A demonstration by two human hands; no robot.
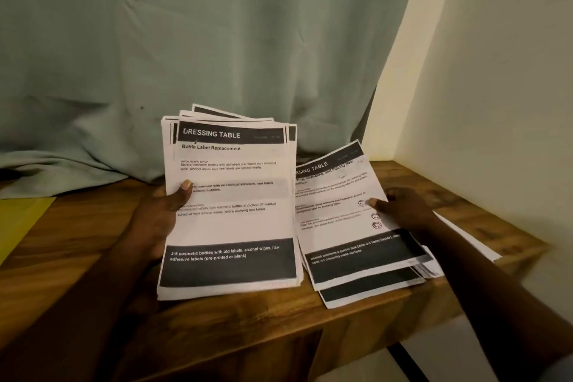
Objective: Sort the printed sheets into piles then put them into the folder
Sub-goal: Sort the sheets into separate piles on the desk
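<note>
Bare left hand (161, 214), bare right hand (406, 211)

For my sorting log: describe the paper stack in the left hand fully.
The stack is white printed sheets, top edges unevenly fanned, held tilted up over the table. The top sheet shows a dark DRESSING TABLE header, the title Bottle Label Replacement, and a dark footer band. The left hand grips its left edge, thumb in front.
</note>
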